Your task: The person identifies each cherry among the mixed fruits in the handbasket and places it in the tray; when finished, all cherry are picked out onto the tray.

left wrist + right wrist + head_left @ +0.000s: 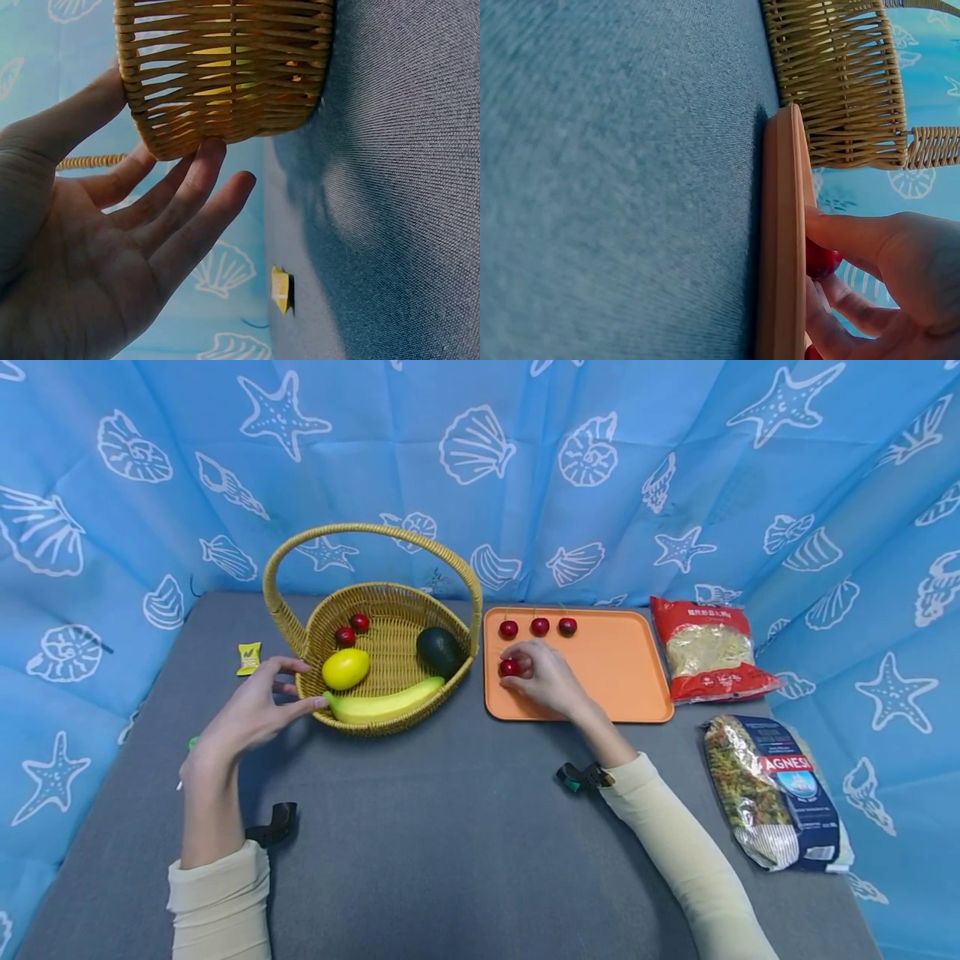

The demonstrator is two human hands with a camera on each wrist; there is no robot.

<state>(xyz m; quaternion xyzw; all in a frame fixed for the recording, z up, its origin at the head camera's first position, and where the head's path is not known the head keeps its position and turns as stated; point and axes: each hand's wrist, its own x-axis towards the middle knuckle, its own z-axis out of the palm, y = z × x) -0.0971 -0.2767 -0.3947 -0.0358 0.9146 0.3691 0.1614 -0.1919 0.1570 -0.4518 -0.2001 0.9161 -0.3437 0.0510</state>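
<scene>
A wicker basket (390,729) holds two cherries, a yellow lemon (346,669), a banana (386,702) and a dark green avocado (440,651). My left hand (251,706) grips the basket's left rim, its thumb over the edge and its fingers against the outer weave in the left wrist view. On the orange tray (615,672), my right hand (551,677) pinches a red cherry (509,667) between thumb and fingers, near the tray's left side. Three more cherries (539,627) stand in a row along the tray's back edge.
Right of the tray lies a red noodle bag (708,647), with a dark blue pasta bag (776,793) in front of it. A small yellow packet (249,658) lies left of the basket. The basket's tall handle (375,529) arches upward. A patterned blue curtain (525,485) borders the grey table.
</scene>
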